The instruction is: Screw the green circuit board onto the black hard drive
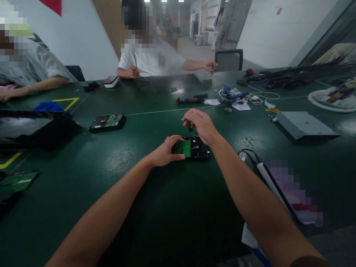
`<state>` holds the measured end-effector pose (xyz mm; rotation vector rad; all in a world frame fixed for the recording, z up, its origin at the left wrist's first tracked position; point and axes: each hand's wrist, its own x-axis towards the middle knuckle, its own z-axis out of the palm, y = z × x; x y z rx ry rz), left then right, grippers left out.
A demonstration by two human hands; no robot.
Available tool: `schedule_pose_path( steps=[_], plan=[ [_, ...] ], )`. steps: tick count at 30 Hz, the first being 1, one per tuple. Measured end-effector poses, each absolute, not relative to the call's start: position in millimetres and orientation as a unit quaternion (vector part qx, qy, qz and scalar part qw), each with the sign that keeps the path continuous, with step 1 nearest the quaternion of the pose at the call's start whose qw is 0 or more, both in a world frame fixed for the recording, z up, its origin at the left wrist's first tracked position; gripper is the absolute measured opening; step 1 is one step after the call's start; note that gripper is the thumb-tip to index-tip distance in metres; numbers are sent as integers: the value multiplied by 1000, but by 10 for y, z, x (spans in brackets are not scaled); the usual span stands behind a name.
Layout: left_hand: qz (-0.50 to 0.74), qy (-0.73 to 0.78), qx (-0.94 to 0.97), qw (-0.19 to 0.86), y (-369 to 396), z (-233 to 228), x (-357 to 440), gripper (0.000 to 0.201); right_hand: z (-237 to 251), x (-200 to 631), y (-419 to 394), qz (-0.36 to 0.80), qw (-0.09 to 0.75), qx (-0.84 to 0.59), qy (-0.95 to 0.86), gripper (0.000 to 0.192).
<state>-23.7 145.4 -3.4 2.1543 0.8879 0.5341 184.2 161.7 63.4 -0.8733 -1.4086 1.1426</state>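
A hard drive (200,151) with a green circuit board (183,147) lies flat on the dark green table, board side up. My left hand (169,151) grips its left end, thumb along the near edge and fingers over the far edge. Above the drive, my right hand (200,124) is closed around a screwdriver (190,127) with a yellow and dark handle. The screwdriver stands upright, its tip pointing down at the far edge of the board. Whether the tip sits in a screw is too small to tell.
Another hard drive (108,122) lies to the left. On the right are a grey metal box (306,124), a propped-up tablet-like screen (289,193) and a white fan grille (330,101). Bundled cables (235,94) lie farther back. Across the table sits a person (155,61) holding tools.
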Motion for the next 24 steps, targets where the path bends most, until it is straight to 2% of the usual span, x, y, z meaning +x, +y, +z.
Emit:
schedule_pose_path(
  steps=[8, 24],
  plan=[
    [197, 353, 836, 371, 1432, 3, -236, 74, 605, 1824, 1631, 528, 542, -320, -570, 27],
    [205, 347, 844, 355, 1441, -16, -229, 72, 609, 1834, 1638, 511, 528, -338, -588, 26]
  ],
)
